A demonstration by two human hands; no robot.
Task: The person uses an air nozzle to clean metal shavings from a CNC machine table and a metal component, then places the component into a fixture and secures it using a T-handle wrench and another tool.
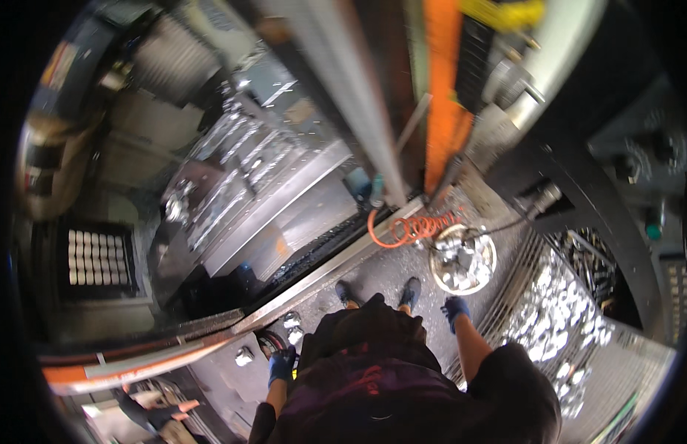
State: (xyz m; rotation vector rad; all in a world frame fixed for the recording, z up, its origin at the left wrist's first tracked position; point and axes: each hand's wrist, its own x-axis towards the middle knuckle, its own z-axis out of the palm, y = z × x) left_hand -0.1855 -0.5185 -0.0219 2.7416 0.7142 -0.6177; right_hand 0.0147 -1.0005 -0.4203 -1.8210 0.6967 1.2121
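Both my hands wear dark blue gloves and hang low beside my body. My right hand (454, 312) is to the right of my feet, just short of a white bucket (493, 260) with shiny metal pieces in it. Its fingers look loosely spread, and nothing shows in them. My left hand (282, 364) is beside a dark round object with a reddish edge (269, 342); whether it touches that object is unclear. The fingers of this hand are too blurred to read. Shiny crumpled metal pieces (292, 320) lie on the floor close by.
Ahead to the left is an open machine bay with a metal bed (247, 159). An orange coiled hose (414, 228) hangs near an orange upright (441, 89). Shiny metal parts (554, 311) cover a slatted surface at right. Another person (162, 418) is at lower left.
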